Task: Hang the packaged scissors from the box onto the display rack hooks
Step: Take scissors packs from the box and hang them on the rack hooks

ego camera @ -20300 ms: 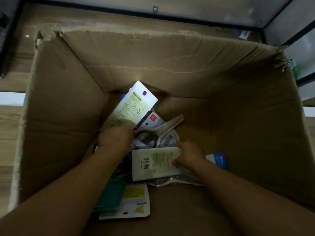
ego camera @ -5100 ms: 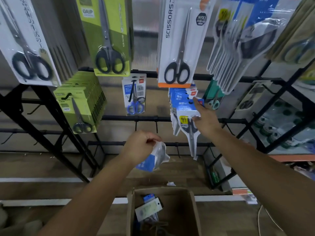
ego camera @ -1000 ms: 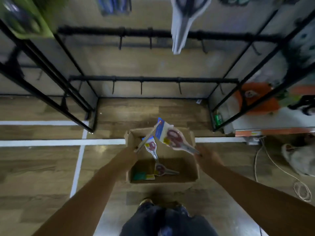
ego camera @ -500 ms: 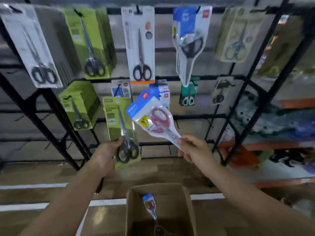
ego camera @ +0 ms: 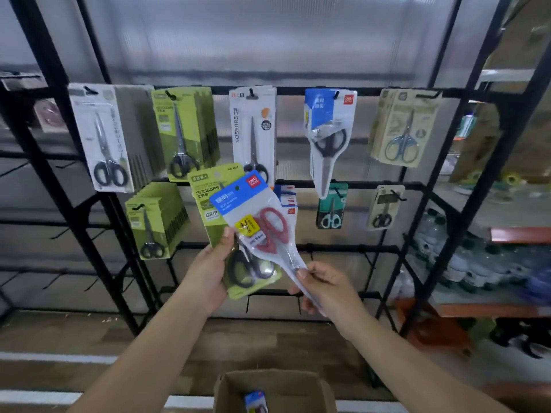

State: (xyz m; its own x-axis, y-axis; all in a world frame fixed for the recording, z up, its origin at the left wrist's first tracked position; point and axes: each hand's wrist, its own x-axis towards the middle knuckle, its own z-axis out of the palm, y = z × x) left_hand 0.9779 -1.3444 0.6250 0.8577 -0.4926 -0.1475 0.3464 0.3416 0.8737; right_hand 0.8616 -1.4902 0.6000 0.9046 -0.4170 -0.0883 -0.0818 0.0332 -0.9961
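You are holding two packs up in front of the black metal display rack. Your left hand is gripping the lower left edge of a green cardboard pack of black-handled scissors, thumb lying on its front. Your right hand is pinching the narrow bottom tip of a clear plastic pack with a blue header and red-handled scissors, which is leaning up and to the left so that it is overlapping the green pack.

Behind that blue header, a stack of blue-and-white packs is hanging on the middle rail. Bare black hooks are showing on the rail just right of your hands, and more are sitting on the lowest rail beneath them; both stretches are giving you open room. The top rail is carrying packs on every hook in view. The brown cardboard box is sitting on the wooden floor at the bottom edge, below and between your forearms, with one blue-topped pack lying inside.

Compared with half a second ago, your hands are sitting closer together and the red-handled pack is now crossing the green one instead of standing beside it. Your view is tilting higher, so less of the box is showing.
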